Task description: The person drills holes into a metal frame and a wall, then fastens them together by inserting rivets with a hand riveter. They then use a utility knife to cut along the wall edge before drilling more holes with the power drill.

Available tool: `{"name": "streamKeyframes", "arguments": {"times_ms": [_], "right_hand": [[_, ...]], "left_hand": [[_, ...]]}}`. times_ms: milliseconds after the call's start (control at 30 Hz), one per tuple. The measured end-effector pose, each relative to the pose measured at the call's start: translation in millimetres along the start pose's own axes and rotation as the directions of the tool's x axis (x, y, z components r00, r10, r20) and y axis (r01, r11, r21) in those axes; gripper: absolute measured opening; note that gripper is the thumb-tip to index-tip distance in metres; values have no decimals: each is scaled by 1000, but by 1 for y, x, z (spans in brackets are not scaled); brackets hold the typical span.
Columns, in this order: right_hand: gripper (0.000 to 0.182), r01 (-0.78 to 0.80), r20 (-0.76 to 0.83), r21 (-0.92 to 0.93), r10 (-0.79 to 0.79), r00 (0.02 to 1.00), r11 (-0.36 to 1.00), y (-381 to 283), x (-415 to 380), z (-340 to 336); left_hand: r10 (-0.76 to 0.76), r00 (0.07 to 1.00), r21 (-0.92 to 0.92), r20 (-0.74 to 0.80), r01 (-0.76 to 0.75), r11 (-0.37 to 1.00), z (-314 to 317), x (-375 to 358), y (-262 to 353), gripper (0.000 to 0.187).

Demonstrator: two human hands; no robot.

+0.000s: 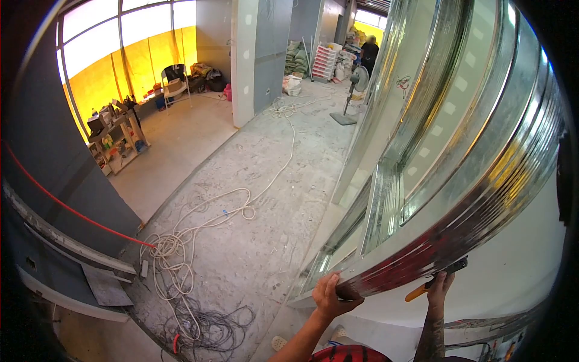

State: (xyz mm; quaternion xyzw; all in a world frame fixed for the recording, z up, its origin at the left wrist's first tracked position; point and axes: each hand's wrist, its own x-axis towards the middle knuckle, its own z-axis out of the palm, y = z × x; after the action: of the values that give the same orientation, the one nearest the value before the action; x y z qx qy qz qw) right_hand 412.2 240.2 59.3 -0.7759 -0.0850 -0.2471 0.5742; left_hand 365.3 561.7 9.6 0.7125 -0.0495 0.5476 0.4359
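Note:
My left hand (329, 298) is wrapped around the lower corner of a shiny metal wall frame (416, 256), thumb stretched along its underside. My right hand (440, 288) is closed around a hand tool (417, 293) with an orange handle end and a dark head, held close to the frame's ribbed lower face. Which kind of tool it is I cannot tell. Above both hands the frame's metal studs (386, 181) rise, with pale board behind them.
Tangled white hose or cable (175, 247) and thin dark wires (217, 326) lie on the dusty floor at left. A red line (78, 214) runs to the coil. Farther back are a standing fan (356, 81), stacked sacks (295, 59), a chair (175, 84) and a person (369, 53).

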Motion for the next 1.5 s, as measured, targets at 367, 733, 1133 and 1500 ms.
{"name": "streamKeyframes", "arguments": {"times_ms": [367, 733, 1133, 1500], "right_hand": [[49, -29, 53, 43, 27, 998, 999, -32, 2, 16], [27, -71, 389, 243, -30, 921, 967, -104, 16, 68], [35, -377, 601, 444, 42, 798, 813, -66, 3, 79], [53, -199, 530, 255, 35, 847, 946, -79, 0, 98]], "left_hand": [[-32, 999, 104, 7, 31, 994, 4, -11, -1, 100], [-244, 969, 133, 25, 239, 962, -2, -32, -3, 114], [-264, 964, 302, 39, 241, 923, -3, -5, 28, 116], [-363, 927, 179, 90, 344, 922, -4, -5, 34, 107]]}}
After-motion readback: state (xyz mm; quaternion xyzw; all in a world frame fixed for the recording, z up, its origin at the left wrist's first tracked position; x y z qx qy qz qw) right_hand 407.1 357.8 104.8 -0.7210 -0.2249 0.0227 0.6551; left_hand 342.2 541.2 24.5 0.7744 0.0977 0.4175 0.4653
